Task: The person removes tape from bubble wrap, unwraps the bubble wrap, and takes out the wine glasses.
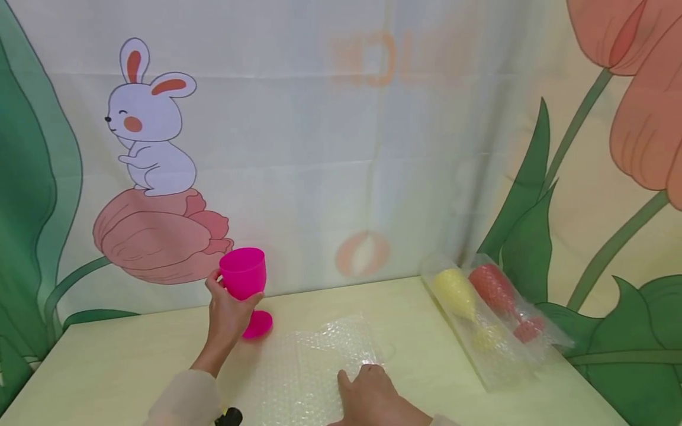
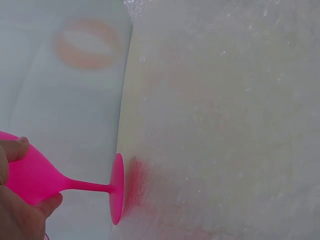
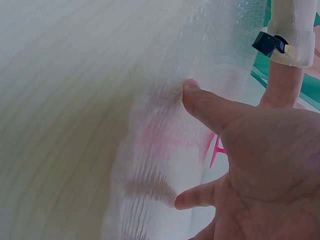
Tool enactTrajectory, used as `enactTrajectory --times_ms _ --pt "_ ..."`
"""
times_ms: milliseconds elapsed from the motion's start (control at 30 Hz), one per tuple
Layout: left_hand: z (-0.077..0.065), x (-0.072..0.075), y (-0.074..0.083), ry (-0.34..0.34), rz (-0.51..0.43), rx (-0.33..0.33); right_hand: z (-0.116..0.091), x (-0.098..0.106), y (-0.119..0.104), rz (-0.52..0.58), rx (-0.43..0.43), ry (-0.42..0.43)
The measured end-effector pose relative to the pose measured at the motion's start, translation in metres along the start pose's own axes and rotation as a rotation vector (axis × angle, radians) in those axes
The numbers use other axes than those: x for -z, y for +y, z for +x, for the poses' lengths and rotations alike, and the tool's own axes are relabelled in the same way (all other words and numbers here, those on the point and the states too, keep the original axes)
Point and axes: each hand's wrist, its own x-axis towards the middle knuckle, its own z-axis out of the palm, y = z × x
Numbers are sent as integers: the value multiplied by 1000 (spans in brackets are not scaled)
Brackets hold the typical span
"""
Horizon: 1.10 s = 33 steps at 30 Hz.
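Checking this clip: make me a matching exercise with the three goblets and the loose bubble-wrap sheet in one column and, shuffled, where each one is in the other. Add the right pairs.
Things
1. Pink goblet
2. Yellow goblet
3. Loose bubble-wrap sheet
4. Red goblet

Places
A. Spread on the table, by the fingers of the right hand
B. Wrapped, on the right of the wrapped pair in the head view
C. Unwrapped, gripped by the left hand
D. Wrapped, on the left of the wrapped pair in the head view

Pairs: 1-C, 2-D, 3-A, 4-B
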Motion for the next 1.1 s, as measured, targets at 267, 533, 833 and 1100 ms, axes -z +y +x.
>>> enactTrajectory --times_ms 267,533,833,1100 --pt "6 -6 -5 22 -6 -11 0 -1 1 39 -11 -11" --pt "8 -9 -12 42 -24 -30 0 -4 3 -26 6 3" --pt "10 -17 -16 58 -20 -20 0 -5 4 -34 -9 -7" --pt "15 -24 -19 80 -37 -10 0 -7 4 -35 -18 -11"
